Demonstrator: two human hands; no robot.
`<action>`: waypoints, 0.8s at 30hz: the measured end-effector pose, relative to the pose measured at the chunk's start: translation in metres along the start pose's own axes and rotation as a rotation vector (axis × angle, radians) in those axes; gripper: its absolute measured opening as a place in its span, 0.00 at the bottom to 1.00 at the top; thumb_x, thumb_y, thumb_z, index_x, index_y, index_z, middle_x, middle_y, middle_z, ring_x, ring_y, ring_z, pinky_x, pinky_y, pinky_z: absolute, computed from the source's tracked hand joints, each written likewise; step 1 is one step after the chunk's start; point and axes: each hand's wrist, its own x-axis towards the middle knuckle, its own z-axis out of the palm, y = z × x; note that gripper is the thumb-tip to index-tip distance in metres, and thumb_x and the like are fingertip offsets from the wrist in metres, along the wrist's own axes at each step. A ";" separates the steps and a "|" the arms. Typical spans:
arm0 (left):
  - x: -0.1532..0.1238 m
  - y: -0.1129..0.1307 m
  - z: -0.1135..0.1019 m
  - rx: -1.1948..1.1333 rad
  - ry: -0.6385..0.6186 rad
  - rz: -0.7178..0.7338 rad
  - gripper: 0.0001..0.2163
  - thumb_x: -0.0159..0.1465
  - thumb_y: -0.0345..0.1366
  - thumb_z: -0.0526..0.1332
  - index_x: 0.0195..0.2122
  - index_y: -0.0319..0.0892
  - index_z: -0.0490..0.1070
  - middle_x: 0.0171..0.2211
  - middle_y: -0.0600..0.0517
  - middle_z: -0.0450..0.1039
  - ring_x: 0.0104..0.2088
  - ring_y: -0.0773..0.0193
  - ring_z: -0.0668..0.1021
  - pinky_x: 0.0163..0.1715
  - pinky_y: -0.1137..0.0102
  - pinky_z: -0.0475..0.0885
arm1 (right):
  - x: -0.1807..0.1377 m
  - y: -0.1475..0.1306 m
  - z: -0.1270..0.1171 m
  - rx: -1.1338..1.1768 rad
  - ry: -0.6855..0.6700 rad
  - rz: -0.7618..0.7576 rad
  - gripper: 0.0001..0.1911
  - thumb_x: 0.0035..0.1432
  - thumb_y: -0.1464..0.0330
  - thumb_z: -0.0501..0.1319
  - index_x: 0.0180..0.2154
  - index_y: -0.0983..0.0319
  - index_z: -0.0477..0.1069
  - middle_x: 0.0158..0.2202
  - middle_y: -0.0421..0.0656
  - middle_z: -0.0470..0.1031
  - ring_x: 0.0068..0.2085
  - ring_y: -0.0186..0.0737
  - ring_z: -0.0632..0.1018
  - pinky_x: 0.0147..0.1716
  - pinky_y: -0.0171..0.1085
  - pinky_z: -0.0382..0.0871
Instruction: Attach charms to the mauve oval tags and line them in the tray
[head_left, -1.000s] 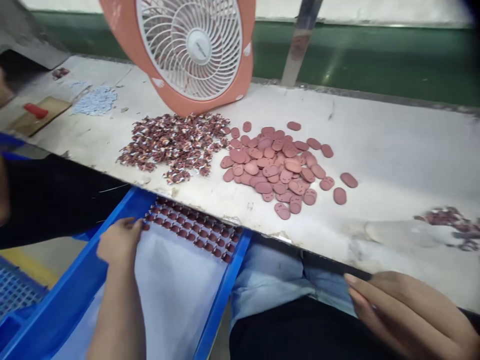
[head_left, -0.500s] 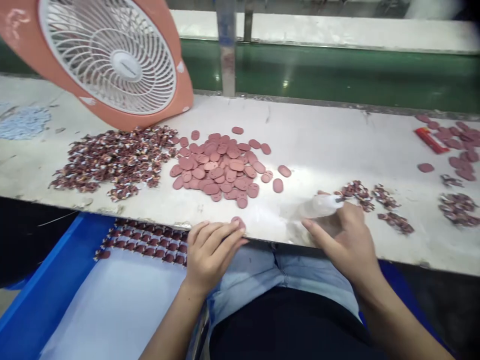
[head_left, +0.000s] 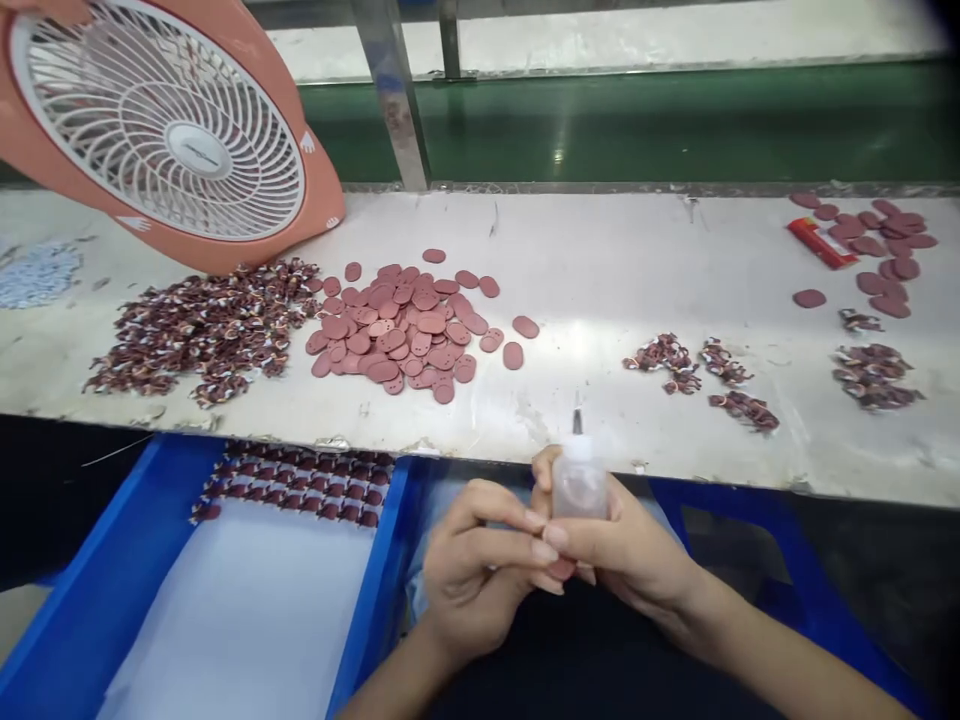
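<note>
the right hand (head_left: pixel 630 550) grips a small clear bottle (head_left: pixel 578 485) upright, just below the bench (head_left: pixel 600 260) edge. the left hand (head_left: pixel 480 570) pinches shut against it; what it holds, i cannot tell. pink oval pieces (head_left: pixel 405 330) lie heaped on the bench.

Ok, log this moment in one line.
right hand: grips small translucent bottle, nozzle up | left hand: at bottle base, grasp unclear | bench: pile of oval pieces
</note>
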 end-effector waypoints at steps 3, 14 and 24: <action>-0.001 -0.001 0.010 -0.035 0.102 -0.087 0.19 0.54 0.40 0.76 0.47 0.54 0.80 0.40 0.52 0.81 0.39 0.62 0.81 0.39 0.68 0.78 | 0.000 0.003 0.004 0.065 0.085 -0.012 0.23 0.57 0.55 0.69 0.40 0.57 0.57 0.21 0.33 0.68 0.20 0.27 0.61 0.18 0.26 0.53; 0.003 0.008 -0.001 -0.699 0.357 -0.682 0.10 0.57 0.44 0.73 0.40 0.56 0.81 0.42 0.56 0.85 0.40 0.65 0.85 0.29 0.81 0.78 | -0.031 -0.001 -0.042 -0.552 0.259 -0.239 0.21 0.65 0.61 0.63 0.55 0.49 0.59 0.41 0.41 0.76 0.35 0.37 0.78 0.31 0.32 0.76; 0.003 0.014 0.000 -0.856 0.258 -0.783 0.15 0.56 0.48 0.73 0.44 0.54 0.82 0.35 0.54 0.81 0.32 0.70 0.81 0.25 0.81 0.78 | -0.062 -0.021 -0.048 -0.828 0.483 -0.586 0.13 0.64 0.57 0.62 0.46 0.56 0.72 0.37 0.50 0.73 0.26 0.43 0.76 0.19 0.37 0.73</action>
